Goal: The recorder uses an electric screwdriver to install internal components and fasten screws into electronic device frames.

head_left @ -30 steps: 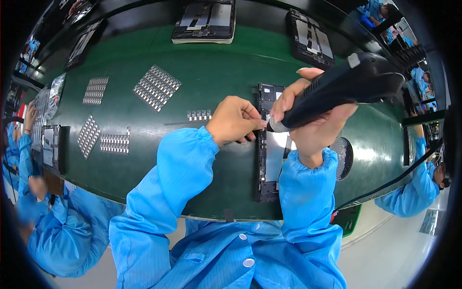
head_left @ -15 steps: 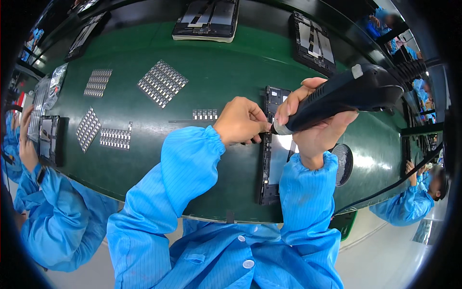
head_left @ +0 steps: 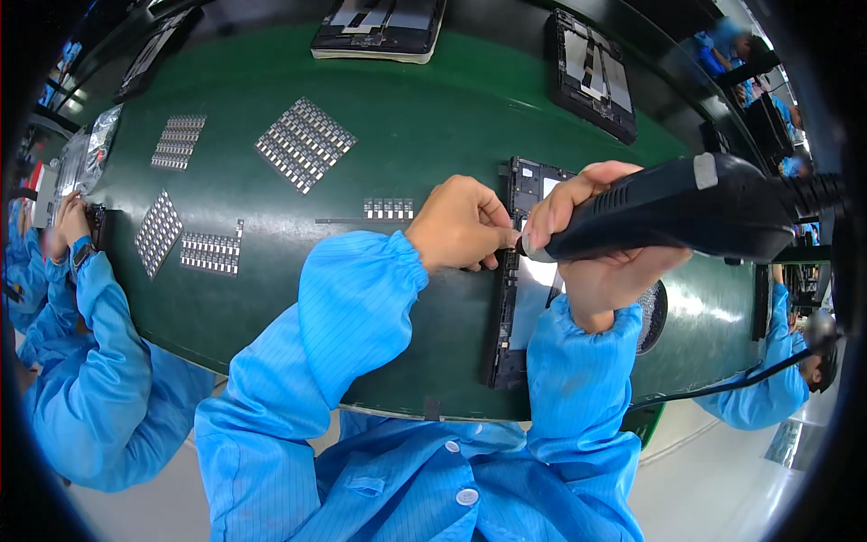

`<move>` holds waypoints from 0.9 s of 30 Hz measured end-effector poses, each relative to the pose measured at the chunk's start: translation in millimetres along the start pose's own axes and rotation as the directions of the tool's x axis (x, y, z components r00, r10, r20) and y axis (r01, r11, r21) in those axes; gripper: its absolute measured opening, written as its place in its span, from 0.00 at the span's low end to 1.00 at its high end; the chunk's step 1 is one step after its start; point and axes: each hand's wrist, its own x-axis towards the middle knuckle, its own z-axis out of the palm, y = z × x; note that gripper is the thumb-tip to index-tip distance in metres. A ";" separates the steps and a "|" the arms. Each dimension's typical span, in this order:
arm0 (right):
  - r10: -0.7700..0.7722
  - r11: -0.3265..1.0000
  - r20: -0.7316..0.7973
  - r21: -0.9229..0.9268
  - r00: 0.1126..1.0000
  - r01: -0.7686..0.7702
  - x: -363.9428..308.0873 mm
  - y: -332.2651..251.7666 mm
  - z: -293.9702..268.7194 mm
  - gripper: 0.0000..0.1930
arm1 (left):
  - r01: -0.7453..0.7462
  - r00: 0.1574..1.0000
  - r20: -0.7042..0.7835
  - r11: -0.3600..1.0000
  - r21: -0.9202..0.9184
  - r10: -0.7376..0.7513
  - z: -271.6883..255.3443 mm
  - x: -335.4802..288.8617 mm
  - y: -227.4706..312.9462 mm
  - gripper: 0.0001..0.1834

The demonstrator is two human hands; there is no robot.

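Observation:
My right hand grips a black corded electric screwdriver, held nearly level. Its grey nose points left, at the inner edge of an opened tablet lying on the green table. Just beside that nose, the fingertips of my left hand are pinched together over the tablet's left edge. Whatever sits between them is too small to make out. Tool and right hand cover part of the tablet. Left of my left hand lie a short strip of small circuit boards and a thin dark bar.
Panels of small boards are spread across the left half. Opened tablets stand along the far side. A round black mesh dish sits right of my right wrist. The cable trails at right. A person's arm reaches in at left.
The screwdriver's body has swung lower and rightward, its nose staying near my left fingertips. My left hand keeps its pinch. At left, the person's hands have moved together over their device.

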 end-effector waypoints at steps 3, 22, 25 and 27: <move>-0.040 0.999 0.084 0.007 0.996 0.040 -2.0 3.3 -2.9 0.48 | -0.016 1.000 0.008 1.000 -0.023 0.016 -1.3 -0.7 -0.3 0.05; -0.318 0.948 -0.236 -0.110 0.918 0.300 -59.8 -81.8 -117.1 0.49 | -0.013 0.803 -0.360 0.617 0.787 0.476 -62.9 -81.2 -17.2 0.17; -0.351 0.937 -0.306 -0.115 0.885 0.331 -77.5 -76.5 -147.4 0.47 | -0.087 0.803 -0.287 0.579 0.811 0.523 -70.5 -78.8 -28.1 0.14; -0.363 0.932 -0.349 -0.126 0.864 0.341 -84.8 -71.6 -158.2 0.46 | -0.145 0.797 -0.222 0.534 0.833 0.562 -66.5 -73.7 -24.8 0.14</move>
